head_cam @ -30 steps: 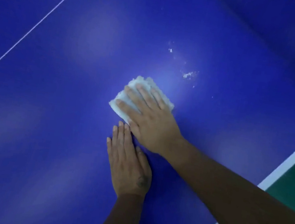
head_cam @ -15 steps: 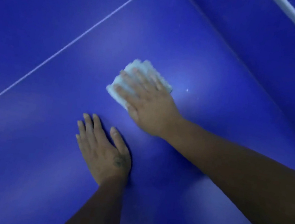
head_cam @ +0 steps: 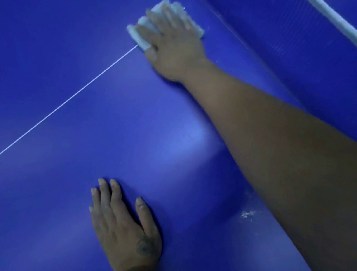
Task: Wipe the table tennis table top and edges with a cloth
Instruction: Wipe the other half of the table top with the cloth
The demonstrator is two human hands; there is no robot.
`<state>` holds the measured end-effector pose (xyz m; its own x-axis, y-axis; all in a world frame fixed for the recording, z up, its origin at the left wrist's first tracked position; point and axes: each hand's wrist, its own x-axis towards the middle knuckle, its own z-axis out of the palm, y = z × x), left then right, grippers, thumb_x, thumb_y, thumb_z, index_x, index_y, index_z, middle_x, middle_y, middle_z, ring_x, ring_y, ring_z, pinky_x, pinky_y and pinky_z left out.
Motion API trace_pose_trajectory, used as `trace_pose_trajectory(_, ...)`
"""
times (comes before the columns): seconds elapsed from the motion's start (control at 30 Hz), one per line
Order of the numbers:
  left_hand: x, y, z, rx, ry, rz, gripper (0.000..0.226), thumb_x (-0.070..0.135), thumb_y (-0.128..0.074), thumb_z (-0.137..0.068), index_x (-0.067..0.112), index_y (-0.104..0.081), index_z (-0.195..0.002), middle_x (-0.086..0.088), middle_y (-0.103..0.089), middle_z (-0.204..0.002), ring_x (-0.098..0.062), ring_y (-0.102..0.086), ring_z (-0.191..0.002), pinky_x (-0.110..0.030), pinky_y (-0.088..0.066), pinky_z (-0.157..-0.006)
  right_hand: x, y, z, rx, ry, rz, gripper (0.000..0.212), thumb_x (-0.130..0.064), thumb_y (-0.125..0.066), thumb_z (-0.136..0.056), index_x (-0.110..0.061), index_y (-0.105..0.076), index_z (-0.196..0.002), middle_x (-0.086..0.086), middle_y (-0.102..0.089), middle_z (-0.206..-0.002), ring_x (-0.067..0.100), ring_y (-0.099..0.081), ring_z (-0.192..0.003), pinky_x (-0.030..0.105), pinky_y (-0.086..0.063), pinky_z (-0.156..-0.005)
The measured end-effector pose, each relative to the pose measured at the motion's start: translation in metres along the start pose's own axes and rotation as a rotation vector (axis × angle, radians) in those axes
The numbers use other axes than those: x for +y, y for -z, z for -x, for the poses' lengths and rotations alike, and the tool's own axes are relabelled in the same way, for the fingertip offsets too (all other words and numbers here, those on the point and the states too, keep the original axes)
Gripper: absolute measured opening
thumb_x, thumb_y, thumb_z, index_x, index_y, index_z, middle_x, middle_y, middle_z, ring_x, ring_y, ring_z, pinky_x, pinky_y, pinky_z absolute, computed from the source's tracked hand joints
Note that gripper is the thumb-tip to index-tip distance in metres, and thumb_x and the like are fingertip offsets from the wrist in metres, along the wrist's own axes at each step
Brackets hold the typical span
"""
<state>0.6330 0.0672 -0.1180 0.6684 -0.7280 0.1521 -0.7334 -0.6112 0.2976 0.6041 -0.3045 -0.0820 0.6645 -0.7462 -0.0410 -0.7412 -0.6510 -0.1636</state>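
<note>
The blue table tennis table top (head_cam: 51, 186) fills the view. A folded white cloth (head_cam: 141, 31) lies far out on it, at the top end of the thin white centre line (head_cam: 44, 118). My right hand (head_cam: 173, 47) presses flat on the cloth with straight fingers, the arm stretched far forward. My left hand (head_cam: 122, 231) rests palm down on the table near the bottom, fingers straight and slightly spread, holding nothing.
The net (head_cam: 320, 63) runs diagonally across the upper right, with its white top band (head_cam: 348, 33) above. A small patch of white specks (head_cam: 248, 214) sits on the surface just below my right forearm.
My right hand has pushed the cloth further away towards the net and onto the centre line's end. My left hand stays flat on the table, now far behind the cloth.
</note>
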Motion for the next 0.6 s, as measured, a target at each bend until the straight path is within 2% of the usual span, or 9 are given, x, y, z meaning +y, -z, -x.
trace_pose_trajectory(0.13,0.001,0.001,0.001,0.002,0.012,-0.011,0.063,0.027,-0.052,-0.104,-0.004,-0.047,-0.158,-0.020,-0.038,-0.171,-0.039,-0.030,-0.162,-0.059,-0.022,-0.132,0.040,0.001,0.053,0.065,-0.172,-0.056,0.060,-0.045,-0.020,-0.109,-0.043,-0.026,-0.168,0.000,-0.022,-0.179,0.033,-0.013,-0.166,0.052,-0.008,-0.134)
trace_pose_trajectory(0.2,0.002,0.001,0.001,0.007,0.007,-0.007,0.062,0.028,-0.052,-0.104,-0.004,-0.047,-0.158,-0.020,-0.038,-0.171,-0.039,-0.031,-0.162,-0.059,-0.022,-0.132,0.047,0.001,0.102,0.071,-0.258,-0.077,0.060,-0.041,-0.023,-0.109,-0.038,-0.027,-0.169,0.002,-0.021,-0.179,0.034,-0.013,-0.166,0.052,-0.006,-0.133)
trace_pose_trajectory(0.33,0.001,0.002,0.000,0.004,0.020,-0.005,0.063,0.031,-0.050,-0.105,-0.002,-0.045,-0.159,-0.017,-0.036,-0.173,-0.037,-0.029,-0.163,-0.056,-0.020,-0.133,0.024,-0.009,0.225,0.077,-0.339,0.004,0.059,-0.033,-0.025,-0.112,-0.025,-0.030,-0.170,0.008,-0.024,-0.178,0.038,-0.018,-0.165,0.054,-0.010,-0.134)
trace_pose_trajectory(0.43,0.000,0.001,0.002,0.002,0.018,-0.004,0.064,0.032,-0.049,-0.106,0.001,-0.043,-0.161,-0.015,-0.034,-0.174,-0.034,-0.026,-0.165,-0.055,-0.019,-0.134,0.002,-0.016,0.300,0.019,-0.367,0.010,0.060,-0.031,-0.029,-0.111,-0.023,-0.029,-0.170,0.009,-0.018,-0.179,0.036,-0.013,-0.166,0.058,-0.015,-0.133)
trace_pose_trajectory(0.5,-0.002,0.002,0.003,-0.003,0.021,-0.006,0.064,0.032,-0.049,-0.106,0.001,-0.042,-0.162,-0.014,-0.033,-0.175,-0.033,-0.024,-0.165,-0.055,-0.018,-0.134,-0.007,-0.016,0.322,-0.025,-0.396,0.009,0.063,-0.030,-0.031,-0.108,-0.022,-0.030,-0.170,0.008,-0.016,-0.180,0.036,-0.011,-0.167,0.057,-0.015,-0.134)
trace_pose_trajectory(0.6,-0.001,0.002,0.003,-0.002,0.019,-0.005,0.063,0.031,-0.049,-0.107,0.000,-0.043,-0.162,-0.015,-0.034,-0.174,-0.034,-0.025,-0.165,-0.055,-0.019,-0.134,-0.017,-0.010,0.301,-0.015,-0.412,-0.019,0.065,-0.033,-0.034,-0.105,-0.024,-0.032,-0.169,0.009,-0.019,-0.179,0.038,-0.014,-0.166,0.060,-0.015,-0.132)
